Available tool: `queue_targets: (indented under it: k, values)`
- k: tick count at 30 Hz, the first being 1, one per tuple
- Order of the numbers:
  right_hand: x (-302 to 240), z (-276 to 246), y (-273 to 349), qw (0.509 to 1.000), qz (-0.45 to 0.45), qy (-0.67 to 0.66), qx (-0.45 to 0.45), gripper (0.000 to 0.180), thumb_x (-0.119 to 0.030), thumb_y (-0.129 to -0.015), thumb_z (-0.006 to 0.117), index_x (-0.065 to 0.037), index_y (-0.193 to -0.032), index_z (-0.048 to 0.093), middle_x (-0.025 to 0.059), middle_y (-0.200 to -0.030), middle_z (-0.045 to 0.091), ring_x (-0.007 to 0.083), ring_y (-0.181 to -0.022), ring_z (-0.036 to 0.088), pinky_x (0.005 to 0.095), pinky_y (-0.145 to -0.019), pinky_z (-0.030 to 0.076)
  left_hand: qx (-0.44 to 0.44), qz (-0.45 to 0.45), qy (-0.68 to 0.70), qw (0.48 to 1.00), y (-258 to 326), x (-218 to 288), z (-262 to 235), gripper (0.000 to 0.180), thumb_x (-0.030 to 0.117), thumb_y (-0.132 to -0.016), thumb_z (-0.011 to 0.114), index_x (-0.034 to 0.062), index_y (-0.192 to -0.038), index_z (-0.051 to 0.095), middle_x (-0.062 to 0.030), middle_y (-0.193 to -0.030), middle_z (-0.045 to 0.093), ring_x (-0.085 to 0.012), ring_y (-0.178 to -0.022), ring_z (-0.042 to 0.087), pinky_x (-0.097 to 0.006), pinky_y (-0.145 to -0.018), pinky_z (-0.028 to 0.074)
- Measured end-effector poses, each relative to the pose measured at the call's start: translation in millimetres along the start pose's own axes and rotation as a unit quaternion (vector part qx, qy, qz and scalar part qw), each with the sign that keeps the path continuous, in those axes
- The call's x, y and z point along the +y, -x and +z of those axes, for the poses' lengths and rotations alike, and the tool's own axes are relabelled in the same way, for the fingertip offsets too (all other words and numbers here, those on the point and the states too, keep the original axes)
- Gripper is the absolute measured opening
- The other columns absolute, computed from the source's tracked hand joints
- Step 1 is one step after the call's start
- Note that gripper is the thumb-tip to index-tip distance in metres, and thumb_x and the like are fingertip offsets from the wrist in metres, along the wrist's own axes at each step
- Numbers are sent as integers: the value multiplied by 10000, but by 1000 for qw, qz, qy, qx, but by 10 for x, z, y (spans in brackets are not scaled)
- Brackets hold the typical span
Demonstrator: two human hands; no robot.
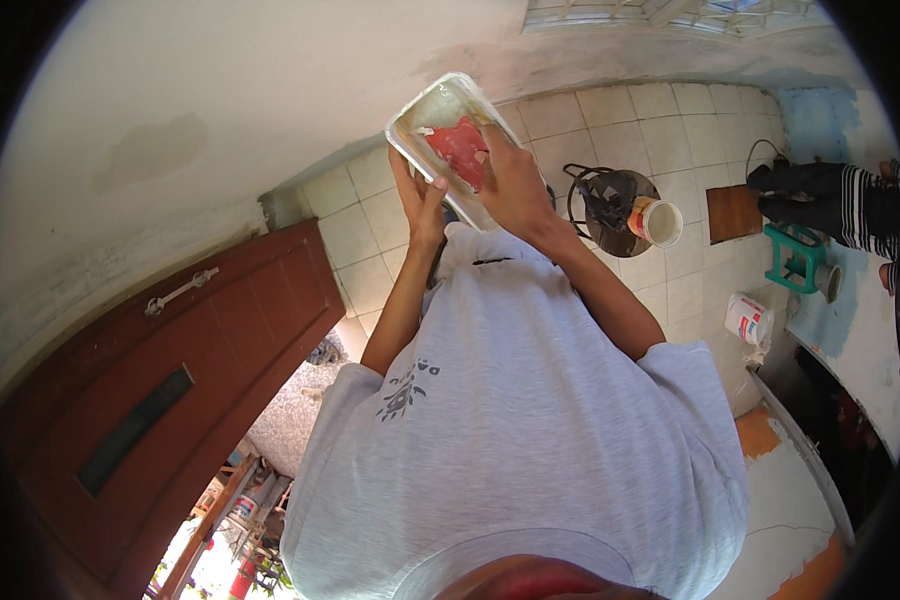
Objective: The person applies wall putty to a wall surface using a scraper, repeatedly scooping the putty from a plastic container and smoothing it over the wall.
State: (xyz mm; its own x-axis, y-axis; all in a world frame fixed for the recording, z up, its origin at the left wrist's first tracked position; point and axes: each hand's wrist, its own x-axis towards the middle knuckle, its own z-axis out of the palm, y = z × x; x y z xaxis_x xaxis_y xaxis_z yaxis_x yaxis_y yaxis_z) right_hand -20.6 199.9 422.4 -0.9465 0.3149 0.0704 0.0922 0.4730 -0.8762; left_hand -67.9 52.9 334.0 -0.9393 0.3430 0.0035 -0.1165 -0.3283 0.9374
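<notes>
My left hand [420, 203] grips the near left side of a shallow white rectangular tray [448, 102], its thumb over the rim and its fingers underneath. A pale smear coats the tray's inside. My right hand [515, 187] holds a flat red scraper [456, 146] inside the tray, its fingers closed on the near right part of the tool. White residue marks the scraper's left edge. Both hands are held out in front of my body, close to the wall.
A patchy wall [270, 110] rises ahead and left, beside a brown door [200, 370]. At right, a round stool [625, 240] bears a black bag [608, 193] and a tub [660, 222]. Beyond are a green stool [798, 258], a white bucket [747, 317] and another person [830, 205].
</notes>
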Motion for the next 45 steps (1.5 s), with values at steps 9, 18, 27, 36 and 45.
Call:
queue_targets:
  k: [9,18,27,36,45]
  values:
    - [-69,-324,42,993,119,11,7,335,-66,-982,585,19,-1300,523,236,-938,695,377,-875,694,420,-767,526,14,-55,19,998,-52,-41,-189,992,371,-867,730,121,-1624,141,-147,-1601,247,-344,-1457,326,-474,-1157,366]
    - [839,-512,361,809,233,-517,155,442,-87,-990,612,48,-1389,479,111,-1242,648,167,-1083,655,295,-928,521,-9,-164,66,984,-57,-522,-554,929,416,-904,696,106,-1605,170,-121,-1544,363,-298,-1433,373,-455,-1177,338]
    - [2472,-392,694,715,353,-570,195,302,-175,-965,671,-43,-1227,601,55,-1131,683,153,-976,660,332,-876,533,82,-392,59,915,318,-1149,-940,651,307,-940,511,-19,-1488,385,-163,-1441,532,-325,-1349,508,-467,-1152,396]
    - [5160,-210,-771,754,426,-446,228,297,-125,-919,636,1,-1188,618,94,-1094,669,205,-926,691,348,-743,607,199,-439,95,871,535,-2025,-182,731,352,-870,634,26,-1483,408,-118,-1412,550,-310,-1310,529,-450,-1118,419]
    - [5133,-501,-2752,676,377,-586,240,202,54,-891,535,214,-1011,508,278,-1001,642,357,-853,709,420,-799,664,211,-450,36,867,799,-2541,225,736,424,-847,647,8,-1426,465,-134,-1307,601,-302,-1204,593,-433,-1030,484]
